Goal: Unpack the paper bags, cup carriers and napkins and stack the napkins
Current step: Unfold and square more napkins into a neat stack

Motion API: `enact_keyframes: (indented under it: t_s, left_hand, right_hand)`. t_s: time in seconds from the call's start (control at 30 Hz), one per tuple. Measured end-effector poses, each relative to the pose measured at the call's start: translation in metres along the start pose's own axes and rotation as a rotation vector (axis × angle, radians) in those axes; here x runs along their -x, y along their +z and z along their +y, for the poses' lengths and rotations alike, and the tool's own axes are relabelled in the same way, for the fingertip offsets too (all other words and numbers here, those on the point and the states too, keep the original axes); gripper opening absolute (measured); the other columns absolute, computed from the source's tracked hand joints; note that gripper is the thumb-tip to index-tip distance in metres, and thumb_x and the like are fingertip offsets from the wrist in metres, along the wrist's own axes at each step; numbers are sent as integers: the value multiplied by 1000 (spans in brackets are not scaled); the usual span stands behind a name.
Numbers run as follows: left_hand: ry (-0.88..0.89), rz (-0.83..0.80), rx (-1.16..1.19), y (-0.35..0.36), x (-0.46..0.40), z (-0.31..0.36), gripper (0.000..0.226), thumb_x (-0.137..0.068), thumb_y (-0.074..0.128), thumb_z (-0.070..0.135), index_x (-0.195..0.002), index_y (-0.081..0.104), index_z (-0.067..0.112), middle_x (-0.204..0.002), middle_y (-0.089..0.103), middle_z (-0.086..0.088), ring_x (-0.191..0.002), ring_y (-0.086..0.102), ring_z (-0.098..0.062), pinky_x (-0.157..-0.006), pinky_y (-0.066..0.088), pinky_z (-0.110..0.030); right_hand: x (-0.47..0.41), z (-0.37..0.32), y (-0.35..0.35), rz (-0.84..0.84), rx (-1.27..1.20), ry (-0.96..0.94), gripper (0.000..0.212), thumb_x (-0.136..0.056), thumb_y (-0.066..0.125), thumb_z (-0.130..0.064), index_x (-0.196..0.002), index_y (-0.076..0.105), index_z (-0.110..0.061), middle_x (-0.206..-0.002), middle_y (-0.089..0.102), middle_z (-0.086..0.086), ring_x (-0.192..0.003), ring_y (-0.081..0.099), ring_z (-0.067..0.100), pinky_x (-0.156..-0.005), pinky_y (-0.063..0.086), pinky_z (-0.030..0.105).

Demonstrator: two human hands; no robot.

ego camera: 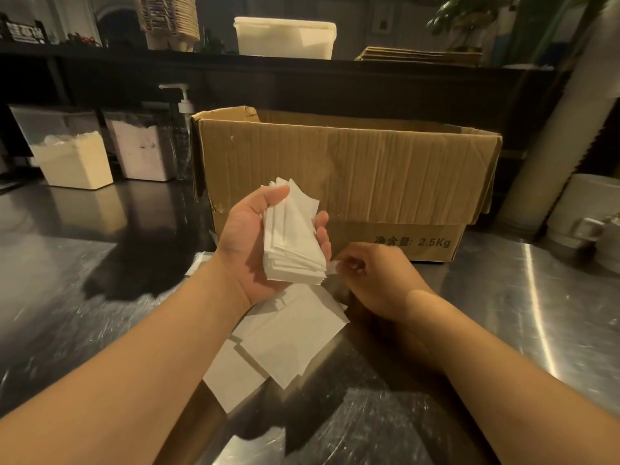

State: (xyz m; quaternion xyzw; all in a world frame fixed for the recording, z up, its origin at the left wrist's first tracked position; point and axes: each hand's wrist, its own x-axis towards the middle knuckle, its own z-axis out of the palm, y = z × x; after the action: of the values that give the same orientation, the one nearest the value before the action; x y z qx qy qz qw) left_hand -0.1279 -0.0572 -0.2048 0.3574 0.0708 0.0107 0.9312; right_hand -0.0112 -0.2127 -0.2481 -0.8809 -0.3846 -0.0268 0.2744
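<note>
Left hand (258,243), fingers curled, cradles the fanned stack of white folded paper napkins (293,243), long axis running away from the wrist. Right hand (375,276) pinches a blurred white scrap, touching the stack's near corner; loose napkins (285,340) below.

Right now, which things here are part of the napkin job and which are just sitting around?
Job:
- napkin stack held in left hand
- right hand pinching at the stack's corner
- loose napkins on the steel counter
- cardboard box

Lying about:
- two powder containers
- pump bottle
- white lidded tub
- white mugs
</note>
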Motion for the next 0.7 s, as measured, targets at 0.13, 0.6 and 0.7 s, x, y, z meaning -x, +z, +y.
enact_keyframes:
  t_s: [0.13, 0.6, 0.7]
  left_hand:
    - [5, 21, -1, 1, 0, -1, 55, -88, 63, 45, -135, 56, 17, -100, 68, -13, -75, 67, -24, -70, 60, -38]
    - [64, 34, -215, 7, 1, -5, 31, -82, 61, 31, -105, 68, 12, -81, 72, -12, -66, 72, -24, -57, 62, -37]
    - [-17, -42, -314, 7, 1, -10, 33, -83, 57, 35, -89, 77, 10, -83, 73, -13, -70, 71, -26, -66, 61, -36]
  right_hand:
    - [1, 0, -11, 120, -362, 136, 5, -96, 64, -30, -98, 69, -29, -95, 68, -10, -89, 63, 12, -77, 53, 30]
    - [22, -13, -72, -380, -1191, -125, 11, -91, 65, -17, -98, 70, -9, -99, 73, 9, -93, 73, 23, -76, 59, 31]
    - [22, -21, -65, -256, -1032, -157, 12, -90, 68, -23, -96, 71, -13, -100, 74, 6, -94, 73, 22, -76, 60, 30]
